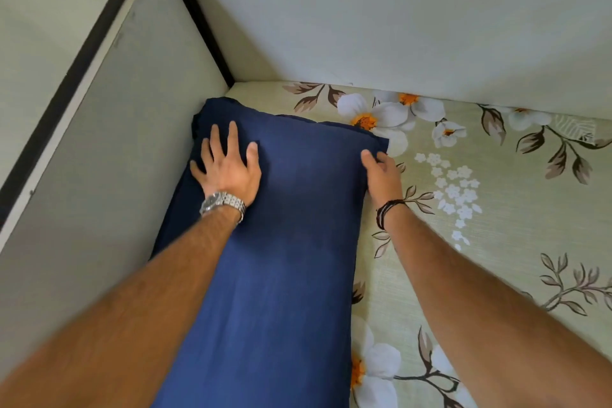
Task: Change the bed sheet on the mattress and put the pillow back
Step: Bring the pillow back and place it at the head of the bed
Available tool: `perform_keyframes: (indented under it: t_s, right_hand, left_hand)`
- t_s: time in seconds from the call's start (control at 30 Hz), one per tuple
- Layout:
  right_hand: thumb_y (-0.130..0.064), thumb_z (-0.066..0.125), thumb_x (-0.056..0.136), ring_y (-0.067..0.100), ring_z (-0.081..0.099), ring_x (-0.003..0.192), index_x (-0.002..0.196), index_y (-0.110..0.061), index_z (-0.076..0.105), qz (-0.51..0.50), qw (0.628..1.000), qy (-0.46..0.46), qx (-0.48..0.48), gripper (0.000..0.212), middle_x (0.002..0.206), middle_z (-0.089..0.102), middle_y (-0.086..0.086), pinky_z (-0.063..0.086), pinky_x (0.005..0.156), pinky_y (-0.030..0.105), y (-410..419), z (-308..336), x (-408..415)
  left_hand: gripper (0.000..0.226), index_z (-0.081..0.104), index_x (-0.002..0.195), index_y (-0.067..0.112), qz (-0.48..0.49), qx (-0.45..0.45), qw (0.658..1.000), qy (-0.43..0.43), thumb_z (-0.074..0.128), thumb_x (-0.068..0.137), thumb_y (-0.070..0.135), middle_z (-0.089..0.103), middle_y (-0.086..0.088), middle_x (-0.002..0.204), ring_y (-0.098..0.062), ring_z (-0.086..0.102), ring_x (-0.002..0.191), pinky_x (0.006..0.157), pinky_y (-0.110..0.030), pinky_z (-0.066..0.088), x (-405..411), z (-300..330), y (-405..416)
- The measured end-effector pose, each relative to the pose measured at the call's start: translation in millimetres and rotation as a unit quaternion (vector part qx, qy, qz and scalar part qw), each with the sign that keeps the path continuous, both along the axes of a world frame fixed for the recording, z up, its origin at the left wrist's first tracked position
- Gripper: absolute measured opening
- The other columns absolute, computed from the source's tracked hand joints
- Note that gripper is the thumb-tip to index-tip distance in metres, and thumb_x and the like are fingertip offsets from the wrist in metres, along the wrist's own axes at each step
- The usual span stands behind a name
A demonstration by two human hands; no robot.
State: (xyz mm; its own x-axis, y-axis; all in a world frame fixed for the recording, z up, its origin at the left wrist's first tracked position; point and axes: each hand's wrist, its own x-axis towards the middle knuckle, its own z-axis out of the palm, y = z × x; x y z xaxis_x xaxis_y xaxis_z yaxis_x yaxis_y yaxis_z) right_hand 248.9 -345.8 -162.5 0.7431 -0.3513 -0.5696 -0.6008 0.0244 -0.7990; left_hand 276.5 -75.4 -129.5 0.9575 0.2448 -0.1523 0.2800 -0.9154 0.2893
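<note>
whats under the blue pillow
The blue pillow lies on the floral bed sheet, which shows to its right and beyond it. The left hand presses flat on top; the right hand grips its edge. The sheet beneath the pillow is covered.

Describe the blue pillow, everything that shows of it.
The pillow is long and rectangular, in a plain dark navy woven-looking case with loose fabric at its far end. It lies flat on the floral bed sheet, its left edge against the pale side panel, its far end near the corner. The left hand presses flat on its top, fingers spread; the right hand grips its right edge. Its near end runs out of view.
</note>
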Motion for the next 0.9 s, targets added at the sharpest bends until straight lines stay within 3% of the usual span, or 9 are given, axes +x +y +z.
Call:
perform_keyframes:
  t_s: [0.07, 0.2, 0.3, 0.43, 0.53, 0.63, 0.73, 0.83, 0.9]
  right_hand:
    - [-0.082, 0.067, 0.069, 0.017, 0.056, 0.128, 0.146, -0.022, 0.054, -0.038, 0.994, 0.005, 0.098, 0.098, 0.141, 0.06, -0.006, 0.042, 0.114, 0.044, 3, 4, 8]
    - [-0.089, 0.058, 0.072, 0.022, 0.058, 0.129, 0.143, -0.028, 0.058, -0.02, 0.977, 0.028, 0.212, 0.093, 0.139, 0.064, -0.005, 0.044, 0.113, 0.05, 15, 15, 15]
    - [-0.1, 0.059, 0.056, 0.021, 0.052, 0.136, 0.147, -0.036, 0.053, 0.02, 0.979, 0.055, 0.194, 0.111, 0.148, 0.056, -0.01, 0.037, 0.118, 0.052, 22, 18, 10]
    - [-0.07, 0.039, 0.099, 0.022, 0.045, 0.142, 0.156, -0.023, 0.04, 0.079, 0.995, 0.052, 0.025, 0.074, 0.155, 0.047, -0.002, 0.033, 0.12, 0.04, 40, 30, -44]
    - [-0.058, 0.043, 0.101, 0.027, 0.057, 0.128, 0.141, -0.019, 0.056, 0.078, 0.994, 0.029, -0.064, 0.058, 0.138, 0.061, 0.003, 0.045, 0.11, 0.042, 67, 33, -122]
    - [-0.056, 0.044, 0.103, 0.039, 0.052, 0.124, 0.136, -0.012, 0.058, 0.068, 0.975, 0.099, -0.186, 0.057, 0.136, 0.055, 0.016, 0.041, 0.108, 0.047, 97, 39, -213]
    - [-0.069, 0.038, 0.099, 0.038, 0.061, 0.111, 0.126, -0.012, 0.058, 0.05, 0.977, 0.174, -0.113, 0.066, 0.126, 0.062, 0.013, 0.05, 0.09, 0.045, 121, 53, -283]
    - [-0.096, 0.034, 0.077, 0.037, 0.061, 0.118, 0.139, -0.016, 0.05, 0.05, 0.969, 0.243, -0.022, 0.102, 0.137, 0.06, 0.011, 0.051, 0.101, 0.053, 137, 57, -313]
    - [-0.093, 0.04, 0.079, 0.036, 0.055, 0.129, 0.151, -0.016, 0.041, 0.028, 0.969, 0.244, 0.014, 0.106, 0.147, 0.052, 0.008, 0.046, 0.109, 0.051, 141, 58, -313]
  left_hand:
    - [0.066, 0.01, 0.162, 0.037, 0.002, -0.002, 1.0, 0.01, 0.022, 0.103, 0.062, 0.009, 0.0, 0.171, -0.027, 0.013, 0.156, 0.121, -0.064, 0.01, -19, -2, 11]
    - [0.067, 0.011, 0.162, 0.034, 0.03, -0.017, 0.999, 0.027, 0.022, 0.103, 0.063, 0.012, 0.001, 0.171, -0.026, 0.014, 0.156, 0.123, -0.06, 0.01, -53, -2, 32]
    - [0.067, 0.013, 0.162, 0.033, 0.043, -0.025, 0.998, 0.033, 0.023, 0.103, 0.063, 0.015, 0.0, 0.17, -0.026, 0.018, 0.155, 0.123, -0.059, 0.012, -71, 1, 43]
    - [0.067, 0.016, 0.162, 0.032, 0.058, -0.033, 0.997, 0.049, 0.024, 0.103, 0.062, 0.02, 0.0, 0.169, -0.026, 0.02, 0.154, 0.122, -0.06, 0.013, -99, 14, 52]
    - [0.067, 0.016, 0.162, 0.033, 0.111, -0.053, 0.99, 0.065, 0.024, 0.102, 0.063, 0.021, 0.001, 0.168, -0.026, 0.02, 0.154, 0.122, -0.06, 0.012, -147, 23, 66]
    - [0.069, 0.016, 0.161, 0.035, 0.208, -0.059, 0.972, 0.09, 0.023, 0.1, 0.067, 0.02, 0.0, 0.168, -0.028, 0.017, 0.154, 0.12, -0.061, 0.009, -218, 24, 86]
    - [0.073, 0.022, 0.16, 0.028, 0.326, -0.089, 0.93, 0.145, 0.021, 0.099, 0.07, 0.02, -0.003, 0.167, -0.032, 0.017, 0.152, 0.118, -0.067, 0.01, -286, 21, 111]
    - [0.072, 0.031, 0.157, 0.02, 0.387, -0.119, 0.901, 0.158, 0.024, 0.102, 0.066, 0.023, -0.009, 0.165, -0.034, 0.018, 0.151, 0.121, -0.059, 0.011, -327, 18, 126]
    - [0.069, 0.035, 0.155, 0.016, 0.394, -0.147, 0.897, 0.135, 0.03, 0.103, 0.061, 0.026, -0.013, 0.163, -0.035, 0.021, 0.15, 0.123, -0.051, 0.014, -337, 16, 134]
